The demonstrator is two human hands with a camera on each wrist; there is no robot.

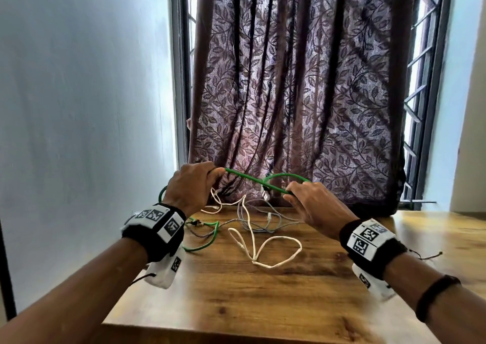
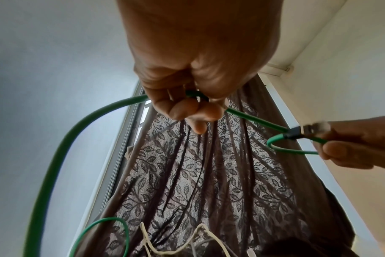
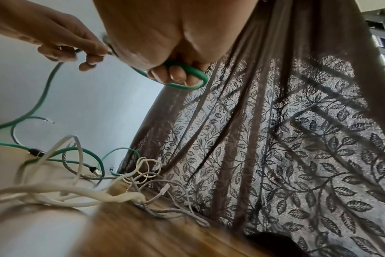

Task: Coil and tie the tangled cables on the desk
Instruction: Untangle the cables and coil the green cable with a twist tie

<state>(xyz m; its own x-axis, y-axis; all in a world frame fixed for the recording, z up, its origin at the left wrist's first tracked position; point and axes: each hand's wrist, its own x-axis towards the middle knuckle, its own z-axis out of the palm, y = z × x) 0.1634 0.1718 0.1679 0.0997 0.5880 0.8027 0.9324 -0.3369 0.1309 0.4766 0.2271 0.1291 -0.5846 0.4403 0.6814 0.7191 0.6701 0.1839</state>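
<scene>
Green cable could snag

Green cable (image 1: 247, 179) is up above the bench (image 1: 263, 291); my left hand (image 1: 193, 183) and right hand (image 1: 315, 204) have fingers pinched on it. Its tail lies in the white cables (image 1: 259, 249) below. Pulling hard may drag that pile or undo my little loop.

Green cable (image 1: 252, 180). White cable (image 1: 265, 249) and grey cable (image 1: 265, 220), plain. Counter (image 1: 263, 291): brown wood grain. Curtain (image 1: 297, 94): brownish purple, dark leaf-and-vine print. Wall (image 1: 86, 94): pale blue-grey. Wrist bands (image 1: 157, 228): black, with black-and-white square-coded tags.
</scene>
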